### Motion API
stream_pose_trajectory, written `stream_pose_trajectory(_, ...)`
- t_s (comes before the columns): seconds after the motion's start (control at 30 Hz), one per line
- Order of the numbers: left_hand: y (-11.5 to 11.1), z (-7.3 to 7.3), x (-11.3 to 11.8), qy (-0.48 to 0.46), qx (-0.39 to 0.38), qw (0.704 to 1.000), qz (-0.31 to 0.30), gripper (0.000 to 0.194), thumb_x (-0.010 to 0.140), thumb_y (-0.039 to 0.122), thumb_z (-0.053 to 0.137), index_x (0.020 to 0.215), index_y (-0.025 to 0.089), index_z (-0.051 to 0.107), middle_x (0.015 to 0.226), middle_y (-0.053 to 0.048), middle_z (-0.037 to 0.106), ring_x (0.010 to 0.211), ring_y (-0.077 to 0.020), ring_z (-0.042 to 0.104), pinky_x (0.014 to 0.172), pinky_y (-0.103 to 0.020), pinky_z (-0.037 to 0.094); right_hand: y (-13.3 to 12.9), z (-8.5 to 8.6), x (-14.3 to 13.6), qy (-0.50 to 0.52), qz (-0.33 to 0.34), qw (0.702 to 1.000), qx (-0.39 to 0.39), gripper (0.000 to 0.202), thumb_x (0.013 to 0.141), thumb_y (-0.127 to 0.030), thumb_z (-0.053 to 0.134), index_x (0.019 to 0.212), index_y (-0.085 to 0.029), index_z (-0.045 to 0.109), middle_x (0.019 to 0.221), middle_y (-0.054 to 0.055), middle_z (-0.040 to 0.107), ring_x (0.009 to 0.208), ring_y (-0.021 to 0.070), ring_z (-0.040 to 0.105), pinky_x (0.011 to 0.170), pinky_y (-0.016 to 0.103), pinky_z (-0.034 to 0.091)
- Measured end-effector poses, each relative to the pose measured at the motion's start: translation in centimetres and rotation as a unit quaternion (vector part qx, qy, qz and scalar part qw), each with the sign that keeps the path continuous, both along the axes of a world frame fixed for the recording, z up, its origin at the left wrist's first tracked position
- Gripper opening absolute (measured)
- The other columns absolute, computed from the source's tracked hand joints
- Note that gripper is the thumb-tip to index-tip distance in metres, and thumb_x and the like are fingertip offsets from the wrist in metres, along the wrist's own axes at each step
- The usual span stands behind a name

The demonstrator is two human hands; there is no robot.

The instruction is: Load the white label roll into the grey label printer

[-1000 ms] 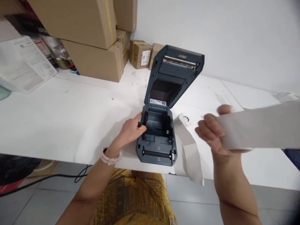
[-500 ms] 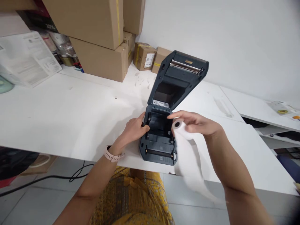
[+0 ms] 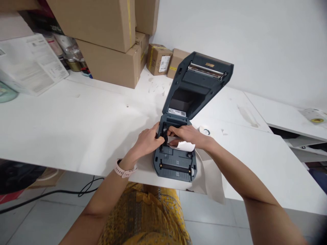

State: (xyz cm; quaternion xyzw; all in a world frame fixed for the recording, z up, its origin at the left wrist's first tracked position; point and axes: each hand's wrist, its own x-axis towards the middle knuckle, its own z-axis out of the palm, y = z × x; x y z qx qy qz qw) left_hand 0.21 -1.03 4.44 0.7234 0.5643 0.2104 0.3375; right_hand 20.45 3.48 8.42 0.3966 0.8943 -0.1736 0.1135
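A dark grey label printer [image 3: 176,173] stands at the table's front edge with its lid [image 3: 201,83] raised. My left hand [image 3: 148,141] grips its left side, fingers along the outer wall and thumb over the rim beside the roll holder. Inside the bay, my right hand [image 3: 187,134] has its fingers curled over a white paper roll [image 3: 186,146]. The hand covers much of the roll, so whether it is seated on the holders cannot be made out. A strip of white paper [image 3: 214,180] hangs over the table edge to the right of the printer.
A small white ring-shaped roll [image 3: 205,131] lies right of the printer. Cardboard boxes [image 3: 109,63] are stacked at the back left, with smaller boxes [image 3: 159,59] beside them. A printed white package [image 3: 33,64] stands far left. A black cable [image 3: 56,192] runs below the table.
My right hand has moved left with the paper roll, from beside the printer down into its bay. The paper strip has swung closer to the table edge. My left hand stays on the printer.
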Motion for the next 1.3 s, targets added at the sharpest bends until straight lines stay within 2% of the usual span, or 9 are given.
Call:
stream_pose_trajectory(0.2,0.0,-0.1,0.0,-0.003,-0.006,1.0,0.004,0.073,0.082,0.024,0.048,0.154,0.017,0.047,0.062,0.003,0.059,0.06,-0.0221,0.056,0.062,-0.03,0.038,-2.9,-1.1,1.1,0.006,0.028,0.992,0.12,0.032,0.107,-0.036,0.049,0.13,-0.02,0.064,0.101,0.011,0.08,0.093,0.0288,0.074,0.083,0.04,0.05)
stream_pose_trajectory(0.3,0.0,0.0,0.1,-0.008,-0.002,1.0,0.003,0.073,0.081,0.024,0.048,0.155,0.017,0.047,0.063,0.003,0.061,0.061,-0.0223,0.058,0.064,-0.031,0.04,-4.9,-1.8,2.1,0.083,0.03,0.986,0.141,0.039,0.111,-0.036,0.036,0.133,-0.021,0.065,0.123,0.012,0.079,0.112,0.0293,0.074,0.095,0.046,0.055)
stream_pose_trajectory(0.4,0.0,-0.1,0.1,-0.009,0.002,1.0,0.007,0.073,0.081,0.023,0.048,0.153,0.016,0.048,0.062,0.003,0.061,0.061,-0.0223,0.059,0.065,-0.031,0.041,-6.7,-2.1,2.6,0.106,0.046,0.981,0.153,0.049,0.112,-0.04,0.03,0.138,-0.016,0.064,0.145,0.019,0.067,0.129,0.0337,0.068,0.102,0.053,0.057)
stream_pose_trajectory(0.53,0.1,-0.3,0.2,-0.015,0.001,1.0,0.013,0.072,0.081,0.023,0.048,0.153,0.016,0.049,0.063,0.003,0.062,0.062,-0.022,0.059,0.065,-0.031,0.04,-8.9,-2.2,2.5,0.103,0.042,0.978,0.179,0.053,0.112,-0.041,0.031,0.144,-0.01,0.06,0.147,0.024,0.064,0.131,0.0377,0.067,0.101,0.056,0.06)
stream_pose_trajectory(0.67,0.0,-0.2,0.3,-0.016,-0.007,1.0,0.021,0.071,0.082,0.026,0.05,0.152,0.016,0.05,0.066,0.002,0.063,0.063,-0.0222,0.059,0.065,-0.031,0.04,-11.5,-3.3,2.4,0.108,0.017,0.971,0.211,0.055,0.109,-0.048,0.039,0.153,-0.017,0.051,0.153,0.023,0.059,0.131,0.0396,0.068,0.1,0.061,0.061)
stream_pose_trajectory(0.83,-0.2,-0.2,0.4,-0.004,-0.011,0.999,0.033,0.07,0.084,0.028,0.052,0.154,0.021,0.049,0.071,0.001,0.069,0.066,-0.0234,0.063,0.067,-0.031,0.041,-14.2,-5.0,2.2,0.124,-0.026,0.959,0.252,0.081,0.1,-0.062,0.054,0.167,-0.023,0.028,0.168,0.022,0.039,0.15,0.0437,0.049,0.11,0.068,0.055)
stream_pose_trajectory(0.93,-0.2,-0.3,0.6,0.009,-0.012,0.999,0.045,0.071,0.085,0.031,0.053,0.156,0.022,0.047,0.078,-0.001,0.073,0.073,-0.0257,0.068,0.072,-0.034,0.046,-15.1,-5.4,1.8,0.14,-0.035,0.954,0.263,0.078,0.104,-0.053,0.053,0.169,-0.023,0.023,0.169,0.02,0.038,0.155,0.0381,0.043,0.115,0.063,0.054)
stream_pose_trajectory(1.13,-0.5,-0.4,0.7,0.008,0.011,0.998,0.064,0.064,0.086,0.033,0.053,0.15,0.024,0.053,0.11,-0.007,0.075,0.098,-0.0318,0.071,0.09,-0.045,0.054,-16.5,-5.4,-0.2,0.182,-0.093,0.922,0.328,0.045,0.106,-0.02,0.052,0.15,-0.015,0.053,0.159,0.017,0.055,0.15,0.0306,0.051,0.115,0.051,0.057)
stream_pose_trajectory(1.3,-0.3,-1.1,0.7,-0.031,0.025,0.997,0.061,0.059,0.086,0.032,0.053,0.144,0.02,0.056,0.138,-0.013,0.064,0.125,-0.0351,0.063,0.106,-0.052,0.052,-17.1,-5.5,-1.6,0.219,-0.136,0.905,0.339,0.038,0.104,-0.012,0.051,0.14,-0.015,0.062,0.153,0.016,0.062,0.146,0.0313,0.056,0.11,0.053,0.059)
